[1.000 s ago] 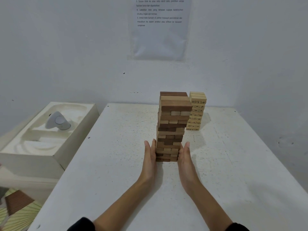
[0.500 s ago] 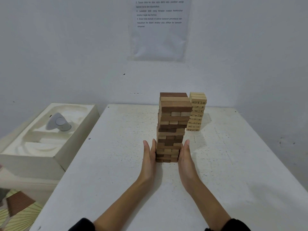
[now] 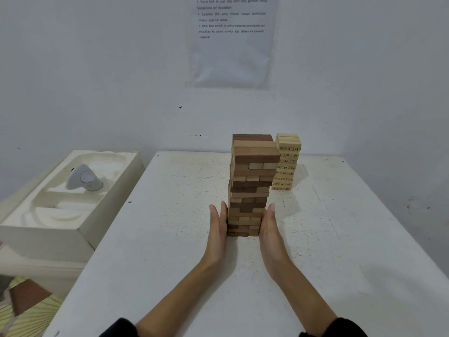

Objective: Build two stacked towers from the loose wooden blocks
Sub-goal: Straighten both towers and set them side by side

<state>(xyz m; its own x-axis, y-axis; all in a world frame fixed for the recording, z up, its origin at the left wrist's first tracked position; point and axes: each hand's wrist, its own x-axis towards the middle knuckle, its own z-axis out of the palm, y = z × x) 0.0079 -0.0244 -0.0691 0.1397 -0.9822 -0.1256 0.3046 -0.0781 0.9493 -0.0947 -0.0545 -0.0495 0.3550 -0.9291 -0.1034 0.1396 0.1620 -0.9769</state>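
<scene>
The fingers [image 3: 214, 216] of our left hand [image 3: 217, 235] are straight and held together, laid flat against the left side of the brown tower [image 3: 251, 181] down near its base. Our right hand [image 3: 270, 233] mirrors that on the right side, fingers straight too, nothing curled or pinched. Both palms face inward with the tower between them, and the edges of the hands sit down on the white table [image 3: 158, 251]. The tower is a mix of dark and light wooden blocks standing upright around the middle of the table. A few layers look a bit shifted, so the sides aren't totally flush. Behind it and off to the right, near the back edge, is tower number 2, a pale tower [image 3: 288, 152] of light blocks with numbers printed on their ends, standing apart from our hands. Our forearms run back toward us into dark sleeves [image 3: 119, 328]. Left of the table there's a cream box [image 3: 80, 229] with a molded insert, and a grey gadget [image 3: 83, 178] sits in it; we honestly can't tell what it is. Up on the white wall [image 3: 97, 69] hangs a printed sheet [image 3: 233, 45], text too small for us to read properly.
</scene>
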